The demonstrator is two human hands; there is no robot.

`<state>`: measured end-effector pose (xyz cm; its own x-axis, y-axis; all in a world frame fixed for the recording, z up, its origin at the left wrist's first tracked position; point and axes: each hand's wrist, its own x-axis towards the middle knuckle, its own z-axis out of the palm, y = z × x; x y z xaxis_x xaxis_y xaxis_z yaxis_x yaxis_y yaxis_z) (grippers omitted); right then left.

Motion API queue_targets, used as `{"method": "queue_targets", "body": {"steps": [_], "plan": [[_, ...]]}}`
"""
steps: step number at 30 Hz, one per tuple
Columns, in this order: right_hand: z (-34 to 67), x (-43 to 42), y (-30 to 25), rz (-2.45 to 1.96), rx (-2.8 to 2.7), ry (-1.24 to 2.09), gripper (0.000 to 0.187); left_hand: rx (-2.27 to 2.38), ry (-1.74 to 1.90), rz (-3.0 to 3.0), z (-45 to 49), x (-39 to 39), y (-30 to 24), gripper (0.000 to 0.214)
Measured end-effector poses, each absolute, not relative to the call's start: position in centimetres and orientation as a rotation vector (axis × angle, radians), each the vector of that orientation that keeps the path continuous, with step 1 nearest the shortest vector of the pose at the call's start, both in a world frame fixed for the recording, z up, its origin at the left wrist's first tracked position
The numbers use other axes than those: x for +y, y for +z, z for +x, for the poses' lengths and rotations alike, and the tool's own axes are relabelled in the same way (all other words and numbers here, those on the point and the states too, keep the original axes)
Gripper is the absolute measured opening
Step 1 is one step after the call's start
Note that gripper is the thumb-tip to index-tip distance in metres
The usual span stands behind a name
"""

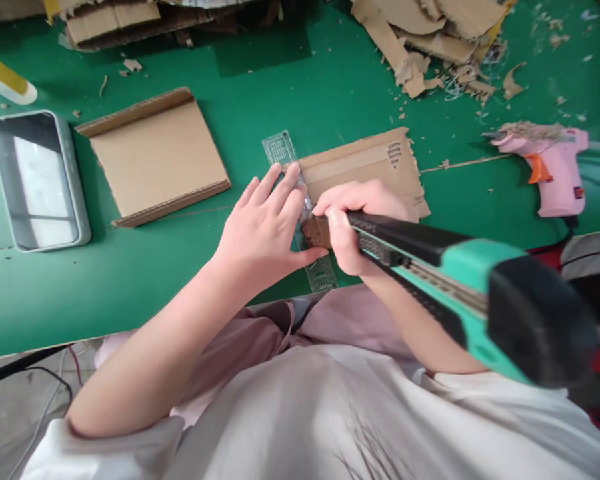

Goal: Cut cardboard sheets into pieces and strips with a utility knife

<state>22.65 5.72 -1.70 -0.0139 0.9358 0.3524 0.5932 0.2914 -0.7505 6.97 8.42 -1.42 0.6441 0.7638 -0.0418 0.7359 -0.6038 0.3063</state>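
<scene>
A clear plastic ruler [323, 272] lies across the left part of a flat cardboard piece [367, 163]. Fingers spread, my left hand [260, 227] presses down on the ruler and covers its middle. My right hand [363, 207] is closed round the front of a teal and black utility knife [430, 260]. The knife's tip is at the ruler's right edge, over the cardboard; the blade itself is mostly hidden by my fingers. The knife's thick rear end points toward the lower right, close to the camera.
A folded cardboard tray [157, 157] and a phone [43, 180] lie to the left, near a yellow and white tube [5, 77]. Torn cardboard scraps [430, 40] and a cardboard stack [115, 23] sit at the back. On the right is a pink glue gun [555, 163].
</scene>
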Motion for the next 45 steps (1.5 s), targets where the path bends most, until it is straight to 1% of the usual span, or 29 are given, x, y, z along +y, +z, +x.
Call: {"method": "queue_targets", "body": {"steps": [3, 8, 16, 22, 28, 32, 37, 45], "plan": [[22.7, 5.8, -2.0, -1.392, -1.699, 0.443, 0.012, 1.205, 0.149, 2.572, 6.9, 8.4, -1.5, 0.066], [23.2, 6.0, -2.6, -1.196, -1.484, 0.537, 0.018, 1.183, 0.193, 2.578, 6.9, 8.4, -1.6, 0.071], [23.1, 5.7, -2.1, -1.25, -1.461, 0.586, 0.019, 1.186, 0.198, 2.559, 6.9, 8.4, -1.4, 0.067], [23.1, 5.9, -2.4, -1.248, -1.493, 0.535, 0.021, 1.186, 0.216, 2.547, 6.9, 8.3, -1.5, 0.066], [22.7, 5.8, -2.6, -1.264, -1.668, 0.53, 0.012, 1.195, 0.201, 2.538, 6.9, 8.4, -1.4, 0.062], [22.8, 5.8, -2.8, -1.237, -1.629, 0.534, 0.017, 1.194, 0.17, 2.56, 6.9, 8.4, -1.4, 0.065], [23.1, 5.8, -2.1, -1.207, -1.388, 0.467, 0.022, 1.18, 0.177, 2.582, 6.9, 8.5, -1.4, 0.071], [23.3, 5.2, -2.5, -1.173, -1.413, 0.63, 0.017, 1.175, 0.196, 2.567, 6.8, 8.4, -1.4, 0.071]]}}
